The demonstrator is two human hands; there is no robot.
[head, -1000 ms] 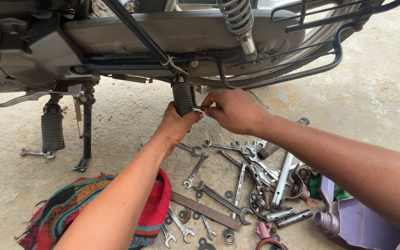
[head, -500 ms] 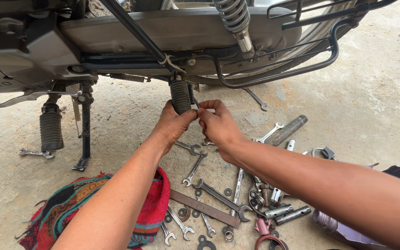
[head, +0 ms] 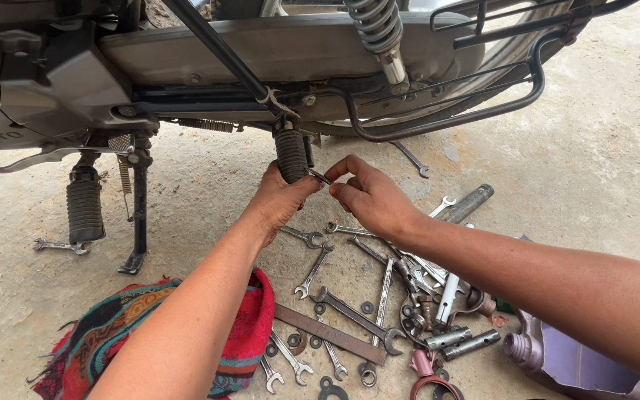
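Note:
My left hand (head: 275, 201) grips the lower end of a black ribbed rubber footpeg (head: 291, 152) that hangs under a motorcycle's frame (head: 261, 52). My right hand (head: 368, 196) is just right of it, thumb and forefinger pinched on a small thin metal piece (head: 320, 176) at the peg's side. Both forearms reach in from the bottom of the view.
Several spanners (head: 350, 296), sockets and washers lie on the concrete below my hands. A red and green patterned cloth (head: 105, 341) lies at bottom left. The front footpeg (head: 85, 211), side stand (head: 139, 222), shock spring (head: 372, 30) and a purple-grey object (head: 557, 363) are nearby.
The view has shifted right a little. Both hands stay at the rear footpeg; my right hand has drawn slightly back with the small metal piece pinched.

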